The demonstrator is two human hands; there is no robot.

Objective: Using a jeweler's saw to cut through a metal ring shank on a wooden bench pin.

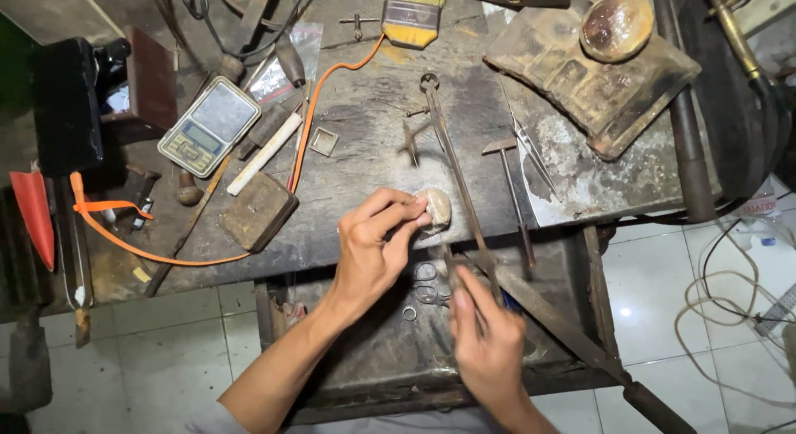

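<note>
- Left hand [377,247], centre of the frame: fingers pinched together on a small pale rounded lump [434,208] at the near edge of the counter [365,135]. The lump sits on the counter edge, touching the fingertips.
- Right hand [489,351], lower centre: closed around the grip end of long dark tongs [452,160]. The tongs run up the frame past the lump, with their ringed end near the top centre. Motion blur at the hand, so finger detail is unclear.
- Below the hands, an open drawer [373,351] holds loose metal rings [424,272]; at least three can be counted.
- Risk, as I judge it: the lump sits right at the counter edge. A slip of the pinch could drop it into the drawer or onto the tiled floor [663,276].
- Risk: the tongs lie just beside the left fingertips, so a jolt could nip or knock them.
- Risk: an orange cable [311,111] trails across the counter and could snag a moving arm.
- Counts: one pocket scale [209,126], upper left; one flat brush [412,18], top centre; one small hammer [510,185], right of the tongs; one dark block [259,210], left of centre; one small square frame [323,141].
</note>
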